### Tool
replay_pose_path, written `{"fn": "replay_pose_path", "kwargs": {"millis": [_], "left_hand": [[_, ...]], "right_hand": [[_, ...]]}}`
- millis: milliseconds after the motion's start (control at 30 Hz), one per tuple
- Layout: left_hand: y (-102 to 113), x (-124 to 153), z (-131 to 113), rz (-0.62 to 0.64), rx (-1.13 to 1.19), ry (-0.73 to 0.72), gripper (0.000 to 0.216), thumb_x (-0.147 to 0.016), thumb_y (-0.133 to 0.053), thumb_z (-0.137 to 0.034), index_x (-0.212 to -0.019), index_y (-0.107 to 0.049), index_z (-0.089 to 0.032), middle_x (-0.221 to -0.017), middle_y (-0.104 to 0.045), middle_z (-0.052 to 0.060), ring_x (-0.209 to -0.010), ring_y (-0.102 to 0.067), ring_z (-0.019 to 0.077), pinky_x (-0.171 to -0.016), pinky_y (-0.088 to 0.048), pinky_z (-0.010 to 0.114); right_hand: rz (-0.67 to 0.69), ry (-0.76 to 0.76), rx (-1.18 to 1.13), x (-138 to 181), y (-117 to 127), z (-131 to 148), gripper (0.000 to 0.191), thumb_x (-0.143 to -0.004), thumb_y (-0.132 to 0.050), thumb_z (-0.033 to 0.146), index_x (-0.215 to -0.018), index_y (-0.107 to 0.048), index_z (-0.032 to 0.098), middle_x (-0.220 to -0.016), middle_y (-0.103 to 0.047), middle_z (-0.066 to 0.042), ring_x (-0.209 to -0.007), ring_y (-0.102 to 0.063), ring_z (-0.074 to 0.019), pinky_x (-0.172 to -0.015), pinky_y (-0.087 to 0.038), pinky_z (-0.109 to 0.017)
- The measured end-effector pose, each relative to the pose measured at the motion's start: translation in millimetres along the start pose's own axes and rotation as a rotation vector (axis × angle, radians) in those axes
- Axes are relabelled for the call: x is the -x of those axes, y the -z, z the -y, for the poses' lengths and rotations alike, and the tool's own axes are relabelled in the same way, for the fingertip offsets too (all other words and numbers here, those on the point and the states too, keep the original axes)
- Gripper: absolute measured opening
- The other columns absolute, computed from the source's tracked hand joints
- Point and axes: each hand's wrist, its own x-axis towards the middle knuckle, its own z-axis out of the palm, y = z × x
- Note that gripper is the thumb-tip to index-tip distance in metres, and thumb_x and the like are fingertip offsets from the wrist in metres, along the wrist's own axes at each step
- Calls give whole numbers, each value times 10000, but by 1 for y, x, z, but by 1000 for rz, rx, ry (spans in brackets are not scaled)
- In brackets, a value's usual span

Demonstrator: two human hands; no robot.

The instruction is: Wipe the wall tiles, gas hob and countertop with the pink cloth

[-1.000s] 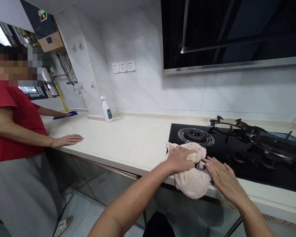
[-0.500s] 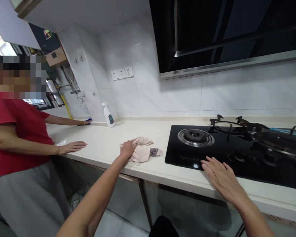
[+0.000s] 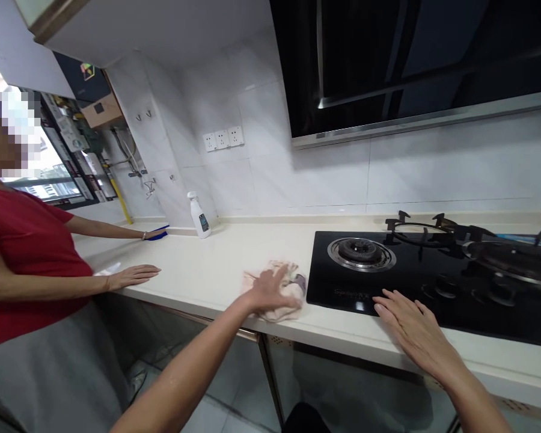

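Observation:
My left hand (image 3: pixel 268 290) lies flat with fingers spread on a crumpled pale pink cloth (image 3: pixel 285 310), pressing it onto the cream countertop (image 3: pixel 225 264) just left of the black gas hob (image 3: pixel 433 282). My right hand (image 3: pixel 410 328) rests open, palm down, on the hob's front edge and the counter rim, holding nothing.
A person in a red shirt stands at left, one hand (image 3: pixel 133 276) flat on the counter, the other on a blue cloth (image 3: pixel 158 233) by the wall. A white spray bottle (image 3: pixel 198 207) stands at the back. Pan supports (image 3: pixel 421 227) sit on the hob under a black hood (image 3: pixel 410 54).
My left hand slid the pink cloth from the hob's front edge left along the counter, then back right beside the hob. My right hand let go of the cloth and stayed flat.

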Motion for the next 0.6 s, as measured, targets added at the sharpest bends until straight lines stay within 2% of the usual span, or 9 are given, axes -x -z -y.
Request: {"fn": "replay_pose_path", "kwargs": {"millis": [67,133,233,333,467,533,600], "left_hand": [[-10,1,-24,-4,-69,-80,1120,-743,-717,-714,-1669,-204,-351,-1582,-453,171,-1458,-398,487,-1114,-427,599],[-19,-2,-45,-46,-94,-141,1041,-774,-718,-575,-1661,-236,-323,-1536,-477,179,-1411,-434,482,-1115,-416,616],[-31,-7,-64,-156,-8,-231,927,-767,-710,-434,-1598,-346,-245,-1471,-526,163,-1312,-515,408,-1108,-447,546],[-41,-9,-80,-224,188,-329,741,-801,-655,-380,-1491,-446,-210,-1411,-582,130,-1283,-542,333,-1115,-465,463],[-58,-18,-112,-168,259,-494,761,-796,-655,-407,-1491,-449,-176,-1395,-596,149,-1272,-558,337,-1116,-463,464],[-65,-31,-129,-122,248,-503,829,-815,-640,-498,-1537,-395,-175,-1402,-588,165,-1283,-552,351,-1113,-456,491],[-68,-48,-143,-87,217,-474,909,-817,-618,-604,-1571,-344,-178,-1476,-540,183,-1373,-488,369,-1174,-383,552]], "right_hand": [[6,-12,-30,1,-3,-5,678,-980,-229,698,-1307,-696,330,-1495,-582,-17,-1480,-424,-277,-1252,-242,-582],[4,-34,-82,2,-10,-15,688,-977,-192,674,-1308,-692,338,-1496,-581,-14,-1475,-432,-273,-1259,-237,-579],[22,-69,-173,0,-21,-32,708,-967,-146,613,-1287,-699,311,-1466,-607,-43,-1440,-483,-273,-1241,-301,-562],[35,-72,-155,-3,-25,-45,645,-963,-198,559,-1279,-700,307,-1453,-619,-46,-1432,-494,-265,-1214,-358,-533],[68,1,-38,-6,-16,-49,583,-946,-251,477,-1290,-697,325,-1436,-631,-38,-1417,-510,-256,-1173,-409,-507],[67,14,-3,-6,-12,-47,572,-950,-250,433,-1295,-694,330,-1417,-645,-38,-1400,-526,-258,-1164,-419,-504],[48,-6,16,-6,-11,-43,572,-960,-235,411,-1294,-692,328,-1375,-670,-47,-1371,-549,-267,-1153,-430,-507]]}}
